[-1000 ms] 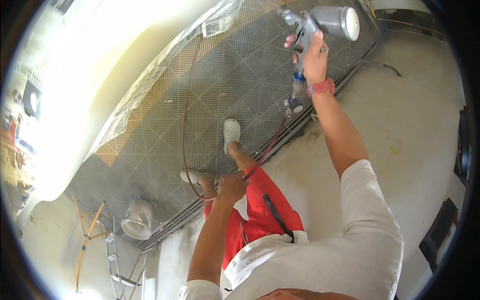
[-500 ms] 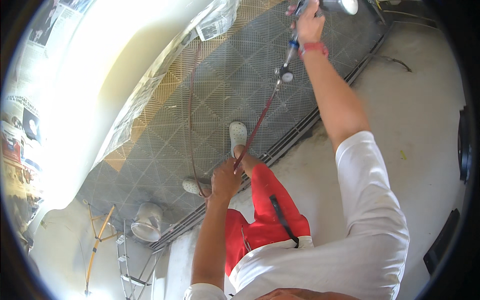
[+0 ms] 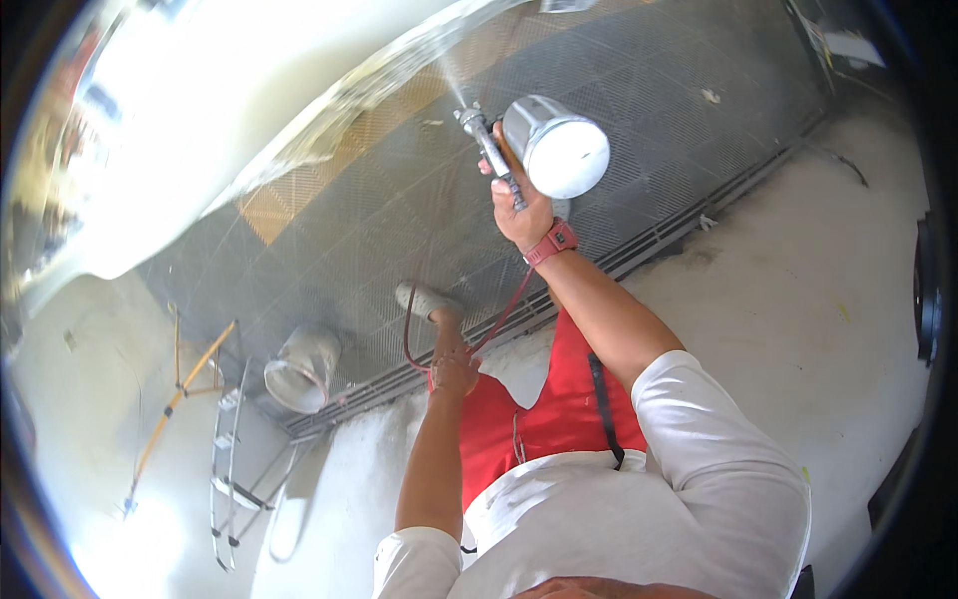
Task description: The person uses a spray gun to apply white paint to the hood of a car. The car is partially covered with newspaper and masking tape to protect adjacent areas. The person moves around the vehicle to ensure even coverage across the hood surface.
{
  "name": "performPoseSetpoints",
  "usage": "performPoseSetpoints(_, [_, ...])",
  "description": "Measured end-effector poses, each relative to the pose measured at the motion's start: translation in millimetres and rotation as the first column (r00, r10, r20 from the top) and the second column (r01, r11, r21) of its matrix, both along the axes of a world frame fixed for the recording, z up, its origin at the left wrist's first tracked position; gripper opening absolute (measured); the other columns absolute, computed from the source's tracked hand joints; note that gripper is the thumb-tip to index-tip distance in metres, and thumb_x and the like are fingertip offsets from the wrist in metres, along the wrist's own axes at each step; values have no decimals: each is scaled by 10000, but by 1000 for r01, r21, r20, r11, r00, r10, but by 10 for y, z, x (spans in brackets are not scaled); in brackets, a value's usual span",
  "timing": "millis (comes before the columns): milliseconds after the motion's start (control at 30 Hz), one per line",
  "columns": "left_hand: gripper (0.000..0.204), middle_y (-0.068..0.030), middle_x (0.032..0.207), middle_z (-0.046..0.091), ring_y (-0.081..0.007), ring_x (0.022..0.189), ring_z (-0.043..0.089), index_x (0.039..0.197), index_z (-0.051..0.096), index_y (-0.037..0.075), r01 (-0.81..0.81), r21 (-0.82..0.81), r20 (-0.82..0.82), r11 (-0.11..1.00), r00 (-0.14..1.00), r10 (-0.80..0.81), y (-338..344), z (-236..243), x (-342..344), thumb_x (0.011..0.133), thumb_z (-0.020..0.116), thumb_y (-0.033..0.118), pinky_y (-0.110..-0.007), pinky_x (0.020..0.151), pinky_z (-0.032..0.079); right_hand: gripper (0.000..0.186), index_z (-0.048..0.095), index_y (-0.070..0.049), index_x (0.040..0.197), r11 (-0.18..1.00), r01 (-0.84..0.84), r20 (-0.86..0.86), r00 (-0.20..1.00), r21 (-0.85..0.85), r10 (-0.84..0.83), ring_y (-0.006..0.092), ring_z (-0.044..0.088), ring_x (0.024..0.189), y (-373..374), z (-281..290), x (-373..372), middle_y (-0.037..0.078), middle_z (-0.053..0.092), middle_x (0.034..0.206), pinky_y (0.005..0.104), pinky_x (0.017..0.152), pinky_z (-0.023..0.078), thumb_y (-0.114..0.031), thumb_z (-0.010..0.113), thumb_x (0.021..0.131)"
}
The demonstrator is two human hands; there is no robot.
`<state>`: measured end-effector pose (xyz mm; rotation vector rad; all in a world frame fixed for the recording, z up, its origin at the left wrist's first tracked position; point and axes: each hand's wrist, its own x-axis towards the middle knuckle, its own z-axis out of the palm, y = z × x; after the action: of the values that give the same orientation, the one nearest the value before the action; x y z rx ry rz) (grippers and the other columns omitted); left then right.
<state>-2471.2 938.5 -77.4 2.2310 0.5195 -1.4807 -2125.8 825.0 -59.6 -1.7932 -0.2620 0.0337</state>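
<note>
My right hand (image 3: 521, 212) is wrapped round the grip of a metal spray gun (image 3: 489, 150). A large silver cup (image 3: 547, 118) with a pale round end is attached to the gun. Fine mist (image 3: 452, 78) leaves the nozzle toward the paper-edged side of a white curved panel (image 3: 215, 120). Near my knees, my left hand (image 3: 454, 372) is closed on a dark red air hose (image 3: 407, 334), which bends in a loop beside it and runs up toward my right wrist. The left fingers are slightly blurred.
Masking paper (image 3: 329, 130) hangs along the panel's lower edge. The grey grated floor (image 3: 369, 230) ends at a dark rail (image 3: 639, 250). A whitish bucket (image 3: 302, 369), a folding ladder (image 3: 228, 449) and an orange-legged stand (image 3: 180, 399) are at the lower left.
My right hand has swung the spray gun from the far right down and leftward to the panel, and mist now shows at its nozzle. My left hand stays low with the hose. My feet have shifted.
</note>
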Motion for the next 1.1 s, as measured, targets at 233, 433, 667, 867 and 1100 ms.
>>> performPoseSetpoints(233, [435,-169,1313,620,-335,1261,601,1286,644,96,-145,91,3,985,989,145,1142,339,-988,979,626,404,-498,1069,443,475,596,-64,1396,961,-277,-101,957,-28,273,277,657,1166,1648,-141,-1325,115,647,1383,416,998,505,-301,632,986])
performPoseSetpoints(433, [359,-143,1258,643,-324,1228,606,1221,664,103,-238,165,65,957,971,230,1824,459,-1578,967,632,354,-491,1048,447,361,748,-73,1099,937,-337,67,937,-88,343,353,735,855,2995,-30,-1841,151,758,936,464,748,579,-402,667,974])
performPoseSetpoints(667, [305,-145,1178,692,-351,1176,646,1153,698,116,-377,119,178,918,918,354,2193,370,-1936,949,676,342,-505,989,491,457,700,-52,1201,872,-489,-6,872,21,489,368,729,809,3913,148,-1878,176,746,924,455,688,583,-456,616,1007])
performPoseSetpoints(867, [407,-149,1230,678,-365,1193,654,1218,670,97,-235,43,-6,971,972,235,1829,308,-1459,999,594,431,-523,1025,473,491,655,-77,1348,931,-365,-9,931,-3,365,409,727,969,3249,166,-1337,230,739,1063,462,823,574,-441,591,1024])
performPoseSetpoints(1100, [414,-194,1134,730,-386,1079,709,1146,730,102,100,-108,134,989,987,-85,700,366,-380,979,615,462,-500,993,515,506,566,-78,1481,992,-111,-129,985,53,117,217,718,874,940,199,-280,158,753,1005,353,832,561,-345,573,1052])
